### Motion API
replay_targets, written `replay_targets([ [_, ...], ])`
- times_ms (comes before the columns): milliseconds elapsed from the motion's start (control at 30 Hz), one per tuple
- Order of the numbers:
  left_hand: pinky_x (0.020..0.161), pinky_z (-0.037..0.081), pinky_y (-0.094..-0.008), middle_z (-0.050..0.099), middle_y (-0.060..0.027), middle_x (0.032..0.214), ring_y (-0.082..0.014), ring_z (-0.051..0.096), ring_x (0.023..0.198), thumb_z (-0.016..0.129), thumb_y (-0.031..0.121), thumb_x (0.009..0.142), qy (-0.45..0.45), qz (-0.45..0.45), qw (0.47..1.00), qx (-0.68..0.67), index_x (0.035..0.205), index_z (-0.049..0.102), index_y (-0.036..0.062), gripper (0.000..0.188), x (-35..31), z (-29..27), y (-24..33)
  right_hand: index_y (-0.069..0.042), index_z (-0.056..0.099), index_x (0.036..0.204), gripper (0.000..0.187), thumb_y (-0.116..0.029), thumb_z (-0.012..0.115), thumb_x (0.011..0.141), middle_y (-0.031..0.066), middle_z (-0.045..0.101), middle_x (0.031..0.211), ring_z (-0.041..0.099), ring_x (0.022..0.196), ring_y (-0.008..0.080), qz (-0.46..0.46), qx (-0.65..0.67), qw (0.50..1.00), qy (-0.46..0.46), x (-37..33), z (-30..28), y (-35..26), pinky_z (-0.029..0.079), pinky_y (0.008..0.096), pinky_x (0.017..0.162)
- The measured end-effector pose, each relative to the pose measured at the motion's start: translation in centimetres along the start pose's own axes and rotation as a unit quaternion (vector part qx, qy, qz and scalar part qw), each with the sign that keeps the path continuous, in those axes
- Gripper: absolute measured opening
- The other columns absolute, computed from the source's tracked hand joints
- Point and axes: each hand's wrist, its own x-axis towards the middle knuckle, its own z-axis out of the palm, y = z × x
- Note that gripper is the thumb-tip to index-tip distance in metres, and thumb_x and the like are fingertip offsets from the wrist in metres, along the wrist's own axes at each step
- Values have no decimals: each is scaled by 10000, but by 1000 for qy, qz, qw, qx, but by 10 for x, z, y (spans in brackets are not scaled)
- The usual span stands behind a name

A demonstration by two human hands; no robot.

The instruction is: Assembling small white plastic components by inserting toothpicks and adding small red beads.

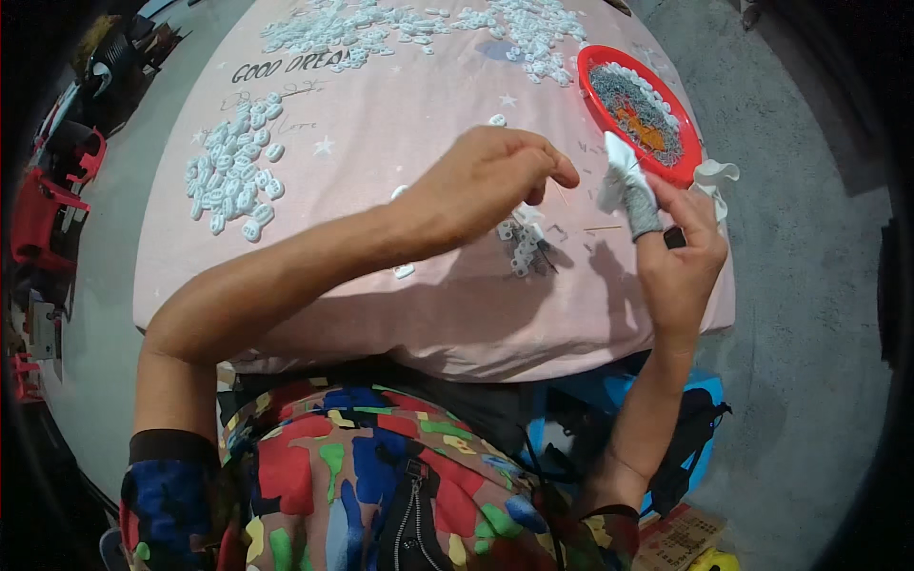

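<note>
My left hand [490,181] is above the middle of the table, its fingers curled and the index finger bent toward the right. Anything between its fingertips is too small to make out. Opposite it is my right hand [684,249], with one digit in a grey wrap [642,209] and a white cloth [622,169] over its end. The index finger bends against that cloth; whatever is pinched there is unclear. Below my left hand lies a small cluster of white pieces [522,249] with dark bits. Thin sticks [602,228] and tiny grey bits lie beside it.
A red basin [583,81] at the far right contains grey bits, orange pieces and white pieces. Many white rounded pieces [228,176] are heaped at left; more [381,29] spread across the far side. A white strip [716,176] lies by the basin. Pink cloth [362,181] covers the table.
</note>
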Motion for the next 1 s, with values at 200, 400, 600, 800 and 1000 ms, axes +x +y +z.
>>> replay_targets([
  [200,534,322,-181,543,50,727,-17,423,628,618,301,966,-13,83,996,0,1050,692,26,297,-6,13,-16,-35,724,967,231,-4,714,739,87,663,818,590,790,236,-20,-2,999,29,-24,13,-23,470,336,734],
  [400,503,304,-201,491,76,666,-8,395,598,628,237,961,-35,91,994,47,954,694,8,238,-5,4,-15,-33,725,982,243,-12,701,741,82,644,820,577,798,231,13,38,999,-18,-35,15,-22,467,335,760],
  [600,511,324,-220,483,46,646,-28,413,600,652,204,935,-96,99,985,103,878,677,-13,226,-9,7,0,15,701,1080,293,14,652,791,87,674,1001,609,916,145,198,363,906,-93,-40,7,-3,459,273,869],
  [800,527,367,-228,522,16,649,-49,452,603,666,194,918,-127,139,974,130,868,675,-22,222,-9,7,0,42,672,1032,162,8,633,879,46,676,943,611,839,84,288,545,785,-64,-48,12,-5,480,212,798],
  [1000,519,359,-228,524,26,641,-40,443,594,670,202,916,-178,112,970,120,848,674,-13,225,-2,6,7,-1,635,974,77,-43,627,910,-6,633,872,544,750,27,322,584,742,-67,-54,15,-3,422,166,682],
])
